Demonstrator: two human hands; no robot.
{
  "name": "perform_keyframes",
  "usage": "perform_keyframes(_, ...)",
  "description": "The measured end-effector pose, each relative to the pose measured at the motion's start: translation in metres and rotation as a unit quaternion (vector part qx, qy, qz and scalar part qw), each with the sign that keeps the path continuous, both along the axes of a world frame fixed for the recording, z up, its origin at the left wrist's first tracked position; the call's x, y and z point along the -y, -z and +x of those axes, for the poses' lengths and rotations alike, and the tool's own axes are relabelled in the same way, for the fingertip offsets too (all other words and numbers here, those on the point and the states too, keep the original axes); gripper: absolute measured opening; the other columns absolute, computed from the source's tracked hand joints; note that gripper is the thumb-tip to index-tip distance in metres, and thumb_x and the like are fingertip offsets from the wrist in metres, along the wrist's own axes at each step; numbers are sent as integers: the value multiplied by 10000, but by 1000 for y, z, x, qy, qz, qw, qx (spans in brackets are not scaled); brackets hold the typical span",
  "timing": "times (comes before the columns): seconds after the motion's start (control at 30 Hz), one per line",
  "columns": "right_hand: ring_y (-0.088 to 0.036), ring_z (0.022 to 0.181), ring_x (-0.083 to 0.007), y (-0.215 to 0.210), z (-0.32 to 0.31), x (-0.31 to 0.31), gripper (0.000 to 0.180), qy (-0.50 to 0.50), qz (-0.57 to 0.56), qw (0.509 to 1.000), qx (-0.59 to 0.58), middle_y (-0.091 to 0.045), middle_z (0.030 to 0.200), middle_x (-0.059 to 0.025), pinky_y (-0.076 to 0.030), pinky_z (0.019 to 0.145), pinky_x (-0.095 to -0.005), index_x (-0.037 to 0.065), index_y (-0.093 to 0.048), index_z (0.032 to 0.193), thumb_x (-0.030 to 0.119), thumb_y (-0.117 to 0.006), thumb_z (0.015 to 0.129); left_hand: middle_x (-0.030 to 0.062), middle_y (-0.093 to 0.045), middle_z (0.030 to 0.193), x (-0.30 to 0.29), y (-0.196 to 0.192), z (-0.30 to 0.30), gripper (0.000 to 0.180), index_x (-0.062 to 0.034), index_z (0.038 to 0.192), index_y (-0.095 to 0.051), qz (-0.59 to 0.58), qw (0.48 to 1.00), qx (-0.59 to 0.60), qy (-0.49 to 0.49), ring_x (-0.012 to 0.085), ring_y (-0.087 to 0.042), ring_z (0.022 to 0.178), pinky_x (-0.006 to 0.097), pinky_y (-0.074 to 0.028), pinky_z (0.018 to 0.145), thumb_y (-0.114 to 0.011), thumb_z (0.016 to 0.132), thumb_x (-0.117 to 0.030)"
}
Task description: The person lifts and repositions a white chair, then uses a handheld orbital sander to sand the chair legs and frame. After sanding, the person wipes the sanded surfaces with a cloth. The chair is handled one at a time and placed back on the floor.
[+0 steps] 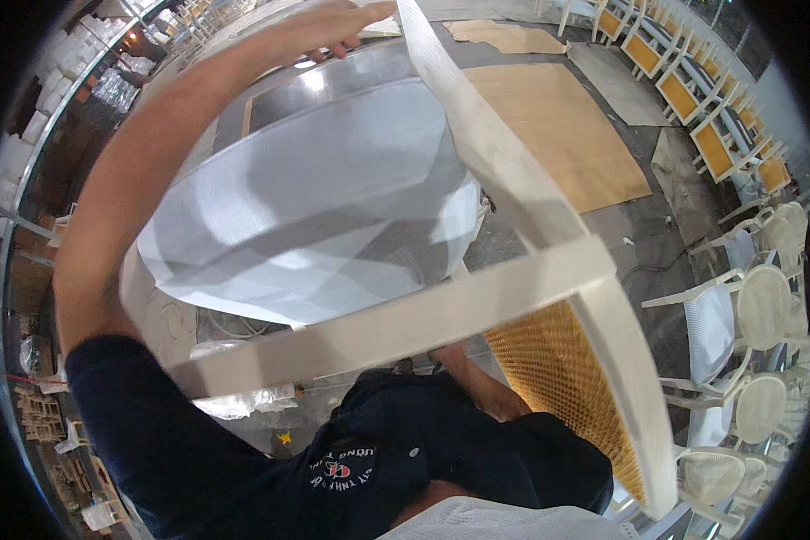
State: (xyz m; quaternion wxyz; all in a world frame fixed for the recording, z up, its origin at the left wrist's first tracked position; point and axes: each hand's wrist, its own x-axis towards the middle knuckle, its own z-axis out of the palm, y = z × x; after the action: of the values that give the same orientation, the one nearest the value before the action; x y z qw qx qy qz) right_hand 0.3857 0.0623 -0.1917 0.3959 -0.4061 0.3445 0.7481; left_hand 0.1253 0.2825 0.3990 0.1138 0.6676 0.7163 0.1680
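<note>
The shirt (486,450) bears a lettered emblem (337,471); the left hand (328,32), grip unclear, meets the chair (396,315), right hand hidden, cardboard (558,126) beyond.

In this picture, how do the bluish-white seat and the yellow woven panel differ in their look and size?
The bluish-white seat is pale, while the yellow woven panel is golden. The seat looks fairly smooth; the panel shows a coarse weave. The seat fills more of the view than the panel. Both appear to belong to one pale frame.
</note>
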Motion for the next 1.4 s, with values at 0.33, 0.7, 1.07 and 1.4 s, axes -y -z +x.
perform_keyframes(0.33, -540, 682, -291, 41, 53, -27, 388, -121, 88, 988, 36, -520, 679, -91, -442, 786, -499, 66, -539, 750, 438, -450, 812, 78, -655, 933, -106, 121, 66, 260, -125, 1042, -628, -19, 992, 122, 17, 216, -634, 826, 380, -507, 759, -491, 863, -256)
perform_keyframes(0.7, -571, 715, -281, 82, 126, -127, 358, -273, 307, 910, 59, -543, 696, -81, -459, 817, -484, 73, -561, 756, 423, -495, 789, 108, -644, 998, 97, 9, 38, 339, -113, 1045, -630, 110, 969, -103, -198, 272, -625, 950, 338, -478, 875, -504, 827, -340)
perform_keyframes(1.07, -570, 937, -288, -19, 46, 2, 390, -385, 373, 834, 129, -585, 991, -128, -477, 862, -443, 44, -535, 1059, 388, -450, 894, 181, -645, 941, 491, 40, -18, 417, -2, 1036, -628, 440, 828, 317, -144, 268, -631, 810, 417, -519, 678, -596, 837, -366)
perform_keyframes(1.4, -509, 1032, -298, -42, 67, 187, 469, -527, 354, 767, 91, -533, 1105, -154, -424, 917, -427, 42, -484, 1183, 422, -444, 911, 115, -543, 673, 820, 6, 124, 285, -1, 896, -541, 459, 645, 472, -388, 263, -582, 570, 399, -541, 522, -667, 735, -200)
